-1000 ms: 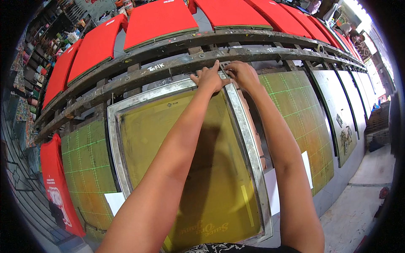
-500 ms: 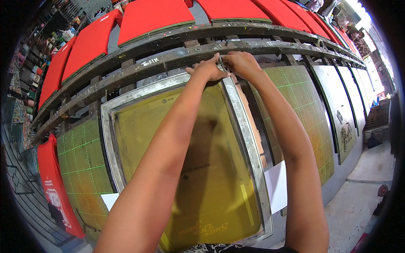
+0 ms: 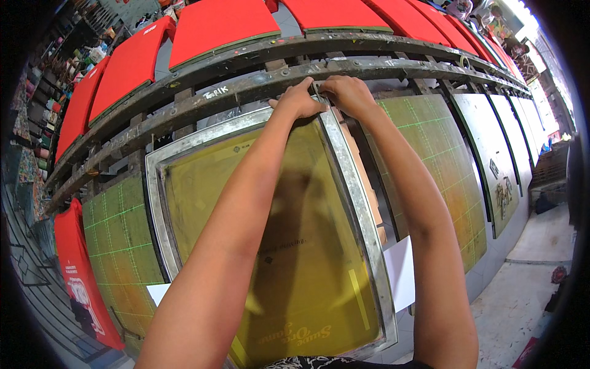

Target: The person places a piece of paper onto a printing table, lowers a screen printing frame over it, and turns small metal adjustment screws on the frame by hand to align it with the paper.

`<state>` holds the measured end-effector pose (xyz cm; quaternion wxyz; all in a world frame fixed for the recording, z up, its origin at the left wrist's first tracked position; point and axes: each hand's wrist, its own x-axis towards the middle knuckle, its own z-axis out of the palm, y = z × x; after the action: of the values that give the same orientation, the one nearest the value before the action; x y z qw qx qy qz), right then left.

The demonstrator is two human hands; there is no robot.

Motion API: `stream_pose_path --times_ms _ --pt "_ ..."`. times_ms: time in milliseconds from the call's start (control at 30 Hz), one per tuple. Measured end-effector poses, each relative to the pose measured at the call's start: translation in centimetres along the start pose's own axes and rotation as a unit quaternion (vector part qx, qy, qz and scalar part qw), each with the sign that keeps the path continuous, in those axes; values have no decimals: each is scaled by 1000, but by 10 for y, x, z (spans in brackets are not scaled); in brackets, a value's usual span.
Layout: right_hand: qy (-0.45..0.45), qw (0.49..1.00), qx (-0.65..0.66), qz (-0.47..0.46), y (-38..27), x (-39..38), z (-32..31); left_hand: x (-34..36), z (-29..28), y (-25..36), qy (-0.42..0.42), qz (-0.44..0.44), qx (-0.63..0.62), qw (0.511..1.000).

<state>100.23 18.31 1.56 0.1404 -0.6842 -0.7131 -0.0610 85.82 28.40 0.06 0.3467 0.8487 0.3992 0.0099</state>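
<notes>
A silk screen [image 3: 270, 203] with yellow-green mesh and a grey metal frame lies in front of me, faint printed lettering on its mesh. My left hand [image 3: 300, 102] is at its far right corner, with fingers over the far edge and the thumb stretched toward the corner. Right beside it, my right hand [image 3: 348, 95] is closed, its fingertips at a small metal piece [image 3: 316, 91] by the dark rail [image 3: 258, 83]. The fingers partly hide that piece, so its kind is unclear. My forearms cross over the screen and its right side.
Green gridded boards [image 3: 120, 240] flank the screen, and white boards [image 3: 501, 154] continue to the right. Red shirts [image 3: 224, 31] lie on boards beyond the rails; another red shirt [image 3: 86, 277] hangs at the left. White paper [image 3: 399, 273] pokes out beside the frame.
Both hands have shifted slightly left in the picture, and the left thumb has drawn back a little. The small metal piece between the hands shows more now. The screen stays nearly in place.
</notes>
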Motion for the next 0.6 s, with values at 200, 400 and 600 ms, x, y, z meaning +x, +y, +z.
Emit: stream_pose_path --times_ms 200,400,600 --pt "35 994 101 17 10 -3 9 -3 5 4 27 -11 11 1000" --pt "34 997 67 -1 13 -4 7 -9 0 7 -2 -13 17 1000" --pt "-7 1000 11 -22 5 3 -4 -5 2 5 7 -18 34 999"
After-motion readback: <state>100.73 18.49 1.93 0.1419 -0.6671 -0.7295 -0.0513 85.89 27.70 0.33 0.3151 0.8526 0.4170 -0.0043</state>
